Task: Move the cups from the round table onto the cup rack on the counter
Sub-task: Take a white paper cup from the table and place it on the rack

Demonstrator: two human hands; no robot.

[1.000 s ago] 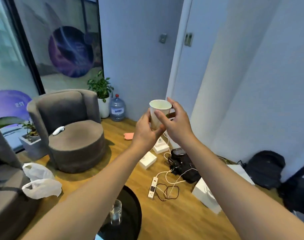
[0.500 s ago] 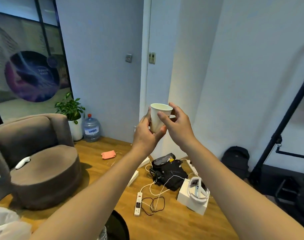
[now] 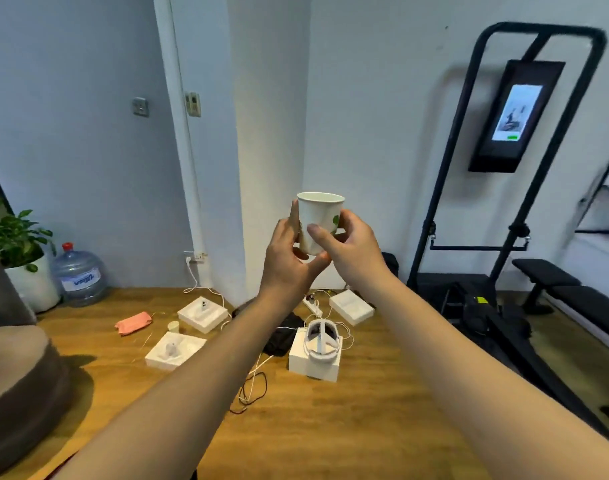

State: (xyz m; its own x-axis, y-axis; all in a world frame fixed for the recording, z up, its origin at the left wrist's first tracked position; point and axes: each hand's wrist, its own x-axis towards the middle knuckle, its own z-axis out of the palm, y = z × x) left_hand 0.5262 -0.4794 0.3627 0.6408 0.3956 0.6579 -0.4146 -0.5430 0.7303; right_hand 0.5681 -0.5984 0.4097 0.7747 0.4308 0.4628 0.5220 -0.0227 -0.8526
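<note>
A white paper cup [image 3: 317, 216] with a small green mark is held upright at chest height in front of me. My left hand [image 3: 289, 258] grips its lower left side and base. My right hand [image 3: 348, 251] holds it from the right, thumb across the front. The round table, the counter and the cup rack are out of view.
On the wooden floor lie white boxes [image 3: 174, 349], a white headset on a box [image 3: 320, 341], cables [image 3: 251, 386] and a pink cloth [image 3: 134, 323]. A brown armchair [image 3: 15, 379], plant [image 3: 15, 233] and water bottle [image 3: 79, 275] stand left. A black frame with a screen [image 3: 514, 112] and a bench [image 3: 570, 292] stand right.
The view has swung to the right: the armchair slid to the left edge, the round table dropped out of sight and the black frame came in. Both hands kept hold of the cup.
</note>
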